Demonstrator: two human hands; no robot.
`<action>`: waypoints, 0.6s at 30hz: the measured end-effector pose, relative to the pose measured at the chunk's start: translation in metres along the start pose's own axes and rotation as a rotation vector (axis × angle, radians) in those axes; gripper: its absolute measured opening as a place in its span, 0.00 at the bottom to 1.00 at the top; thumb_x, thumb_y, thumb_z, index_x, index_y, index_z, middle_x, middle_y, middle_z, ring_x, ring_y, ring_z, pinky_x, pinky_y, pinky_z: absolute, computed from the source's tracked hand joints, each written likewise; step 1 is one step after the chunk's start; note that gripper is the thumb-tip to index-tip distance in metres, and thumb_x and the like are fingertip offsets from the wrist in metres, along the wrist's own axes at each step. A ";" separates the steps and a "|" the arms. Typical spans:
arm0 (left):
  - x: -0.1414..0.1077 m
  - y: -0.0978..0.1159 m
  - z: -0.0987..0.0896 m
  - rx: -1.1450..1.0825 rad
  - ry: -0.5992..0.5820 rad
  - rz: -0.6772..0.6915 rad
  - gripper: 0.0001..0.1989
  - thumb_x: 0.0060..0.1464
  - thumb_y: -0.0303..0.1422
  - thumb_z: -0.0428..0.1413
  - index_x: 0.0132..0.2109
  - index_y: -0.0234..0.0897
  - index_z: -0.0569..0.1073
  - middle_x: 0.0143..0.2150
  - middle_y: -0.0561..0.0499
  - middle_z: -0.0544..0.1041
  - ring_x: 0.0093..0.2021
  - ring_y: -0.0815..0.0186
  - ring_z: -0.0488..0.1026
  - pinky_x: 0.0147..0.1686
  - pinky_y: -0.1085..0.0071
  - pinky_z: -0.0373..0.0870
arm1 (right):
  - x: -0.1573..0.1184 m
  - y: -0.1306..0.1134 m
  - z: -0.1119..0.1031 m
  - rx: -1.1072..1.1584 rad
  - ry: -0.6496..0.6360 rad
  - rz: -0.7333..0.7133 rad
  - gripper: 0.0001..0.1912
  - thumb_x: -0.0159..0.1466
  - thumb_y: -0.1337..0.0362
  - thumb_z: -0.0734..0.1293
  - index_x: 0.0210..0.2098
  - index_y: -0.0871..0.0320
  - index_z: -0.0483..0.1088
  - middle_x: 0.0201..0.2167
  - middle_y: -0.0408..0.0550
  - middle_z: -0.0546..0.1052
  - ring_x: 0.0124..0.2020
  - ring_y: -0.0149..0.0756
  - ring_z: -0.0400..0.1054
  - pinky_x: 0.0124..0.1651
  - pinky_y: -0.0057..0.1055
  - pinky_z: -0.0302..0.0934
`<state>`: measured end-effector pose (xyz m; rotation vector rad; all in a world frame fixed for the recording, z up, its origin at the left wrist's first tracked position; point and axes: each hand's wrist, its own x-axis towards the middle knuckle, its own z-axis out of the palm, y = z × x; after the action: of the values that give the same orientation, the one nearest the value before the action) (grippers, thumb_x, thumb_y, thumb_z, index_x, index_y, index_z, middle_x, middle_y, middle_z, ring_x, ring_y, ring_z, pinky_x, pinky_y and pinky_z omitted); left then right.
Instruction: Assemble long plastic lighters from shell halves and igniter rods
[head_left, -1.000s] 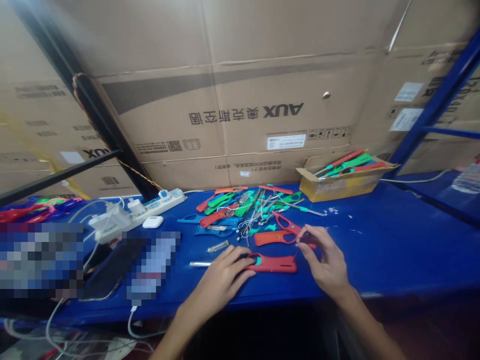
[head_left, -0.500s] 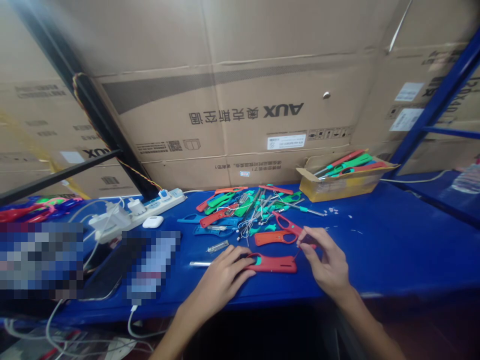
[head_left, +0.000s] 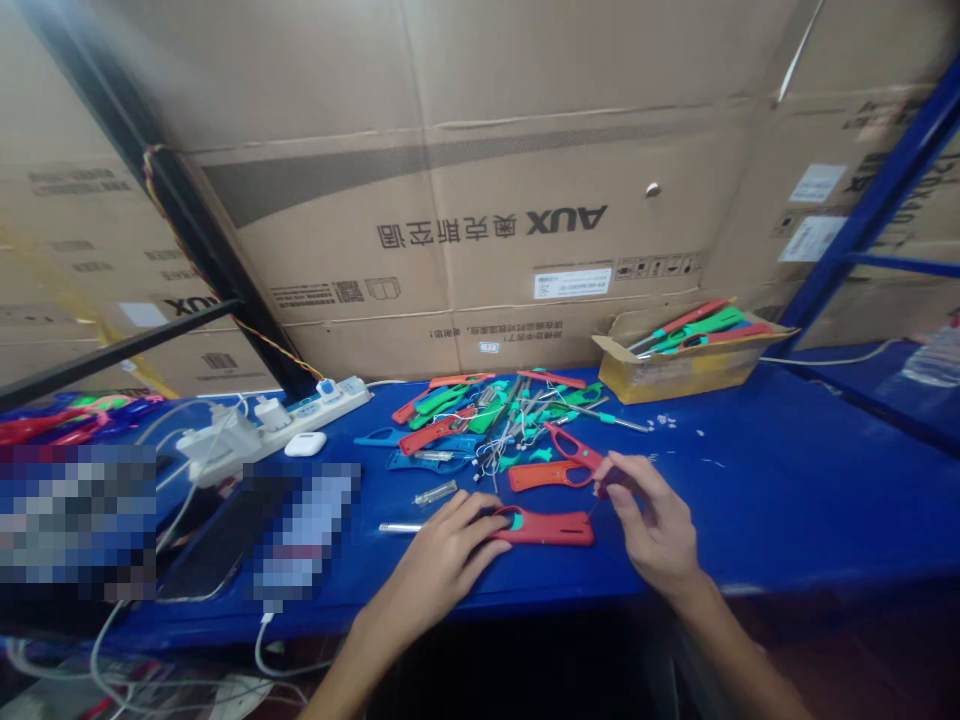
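My left hand [head_left: 454, 545] is closed around a red long-nosed lighter [head_left: 555, 527] lying on the blue tabletop. Its silver nozzle [head_left: 400, 528] points left, and a green trigger shows beside my fingers. At the right end of the lighter, my right hand [head_left: 656, 525] pinches a small red-handled screwdriver [head_left: 609, 483], its handle partly hidden by the fingers. The thin shaft slants down to the lighter's end. Just behind lie an orange lighter shell half [head_left: 531, 477] and a red shell half [head_left: 574, 446]. A clear fuel tank [head_left: 436, 493] rests near my left hand.
Behind my hands is a heap of lighter shells, metal tubes and wires [head_left: 495, 415]. A yellow-taped carton [head_left: 679, 375] of lighters stands at the back right. To the left are a white power strip [head_left: 322, 408], an earbud case [head_left: 305, 444], phones and cables.
The screwdriver handle has turned slightly in my right fingers, and less of it shows past them. My left hand and the red lighter stay in place.
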<state>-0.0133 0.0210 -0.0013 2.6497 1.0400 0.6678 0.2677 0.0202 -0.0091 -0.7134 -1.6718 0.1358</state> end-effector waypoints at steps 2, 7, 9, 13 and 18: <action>0.000 0.000 0.000 0.006 0.005 0.001 0.13 0.73 0.36 0.51 0.58 0.43 0.76 0.57 0.46 0.76 0.56 0.57 0.75 0.65 0.51 0.66 | 0.000 0.001 0.000 -0.001 -0.016 -0.002 0.27 0.71 0.76 0.63 0.65 0.48 0.67 0.43 0.48 0.75 0.42 0.37 0.73 0.43 0.35 0.71; 0.001 0.002 -0.001 -0.006 0.006 0.005 0.13 0.73 0.36 0.51 0.58 0.42 0.76 0.57 0.46 0.76 0.54 0.58 0.76 0.64 0.50 0.67 | 0.001 -0.002 0.000 0.008 -0.022 0.006 0.28 0.72 0.78 0.58 0.65 0.49 0.67 0.49 0.50 0.77 0.44 0.37 0.73 0.43 0.35 0.71; 0.001 0.002 -0.001 -0.011 0.004 0.005 0.13 0.73 0.36 0.51 0.57 0.42 0.76 0.57 0.46 0.76 0.54 0.58 0.76 0.64 0.50 0.67 | 0.003 -0.004 0.001 0.018 -0.015 -0.010 0.29 0.71 0.79 0.59 0.66 0.49 0.66 0.47 0.50 0.77 0.43 0.36 0.73 0.42 0.35 0.71; 0.001 0.001 0.000 -0.006 -0.002 0.003 0.13 0.72 0.35 0.52 0.57 0.41 0.76 0.57 0.46 0.76 0.54 0.57 0.76 0.64 0.49 0.66 | 0.005 -0.005 0.000 0.026 -0.007 -0.023 0.29 0.71 0.78 0.60 0.66 0.49 0.66 0.44 0.49 0.76 0.41 0.36 0.72 0.40 0.33 0.71; 0.001 0.000 0.000 0.003 0.003 0.001 0.12 0.72 0.35 0.52 0.57 0.42 0.76 0.57 0.47 0.76 0.55 0.58 0.76 0.65 0.50 0.66 | 0.002 -0.003 0.000 0.005 0.009 -0.008 0.29 0.71 0.77 0.61 0.67 0.48 0.65 0.43 0.48 0.77 0.39 0.36 0.73 0.40 0.34 0.71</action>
<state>-0.0126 0.0217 -0.0007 2.6528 1.0421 0.6714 0.2663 0.0191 -0.0062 -0.7024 -1.6651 0.1312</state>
